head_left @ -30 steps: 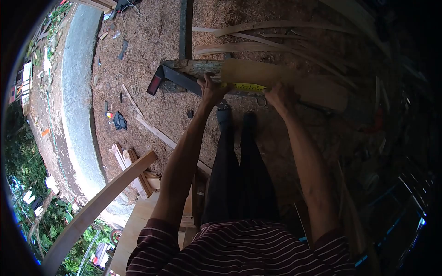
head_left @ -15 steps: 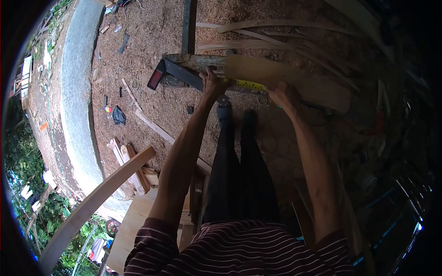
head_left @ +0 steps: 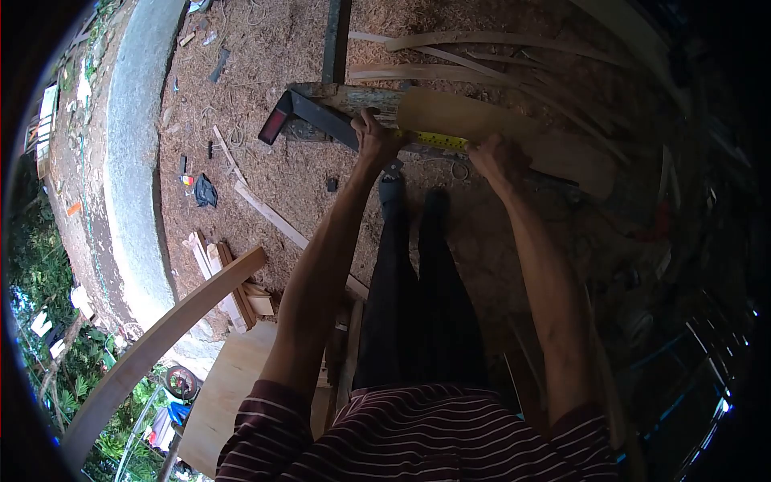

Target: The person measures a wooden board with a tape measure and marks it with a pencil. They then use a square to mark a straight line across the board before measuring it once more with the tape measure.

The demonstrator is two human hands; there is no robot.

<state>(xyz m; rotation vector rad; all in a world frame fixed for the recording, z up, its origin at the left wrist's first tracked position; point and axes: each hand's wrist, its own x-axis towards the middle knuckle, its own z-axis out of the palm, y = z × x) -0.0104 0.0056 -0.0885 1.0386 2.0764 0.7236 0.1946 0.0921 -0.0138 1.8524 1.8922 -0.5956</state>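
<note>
A yellow tape measure (head_left: 434,140) stretches between my two hands, along the near edge of a smooth light-brown board (head_left: 450,112). My left hand (head_left: 376,143) is closed at the tape's left end, beside a dark angled bar (head_left: 321,116) with a red face at its far-left end. My right hand (head_left: 499,163) is closed around the tape's other end; the tape case is hidden by the fingers. Beneath the board lies a weathered timber (head_left: 365,98), its rough face showing to the left.
Thin curved wood strips (head_left: 482,44) lie beyond the board. A dark post (head_left: 336,40) stands at the top. Left are a concrete kerb (head_left: 140,145), a black plastic scrap (head_left: 205,191) and stacked wood pieces (head_left: 229,281). A long plank (head_left: 161,345) juts in at lower left. Shavings cover the ground.
The view has shifted slightly. Both hands keep their hold on the stretched tape measure, with the right hand turned a little and close to the board's edge.
</note>
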